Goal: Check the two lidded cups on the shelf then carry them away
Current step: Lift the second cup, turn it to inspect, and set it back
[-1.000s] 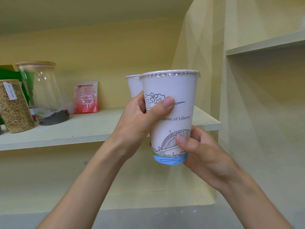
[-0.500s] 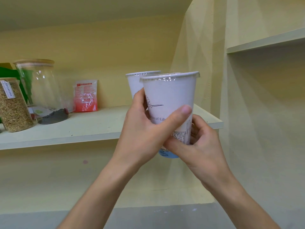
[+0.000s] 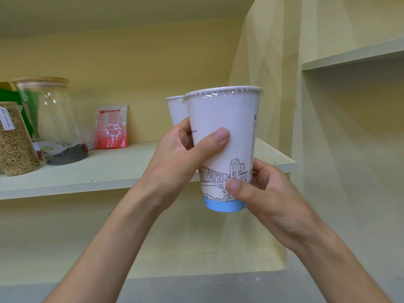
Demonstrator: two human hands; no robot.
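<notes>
I hold a white paper cup [image 3: 225, 119] upright in front of the shelf [image 3: 105, 169]. It has a film-sealed lid, a line drawing of a bridge and a blue base. My left hand [image 3: 179, 158] wraps its left side, thumb across the front. My right hand [image 3: 262, 193] grips the lower right side near the base. A second sealed white cup [image 3: 176, 110] stands behind it; only its upper left part shows, the rest is hidden by my left hand and the front cup.
On the shelf's left stand a glass jar with a wooden lid [image 3: 50, 119], a jar of grain [image 3: 15, 141] and a red-and-white packet [image 3: 112, 127] leaning on the back wall. A second shelf [image 3: 349, 55] juts out at upper right. A grey floor [image 3: 196, 287] lies below.
The held cup has been turned in my hands: the lettering has rotated out of sight and the bridge tower now faces me. My right hand has shifted lower on the cup.
</notes>
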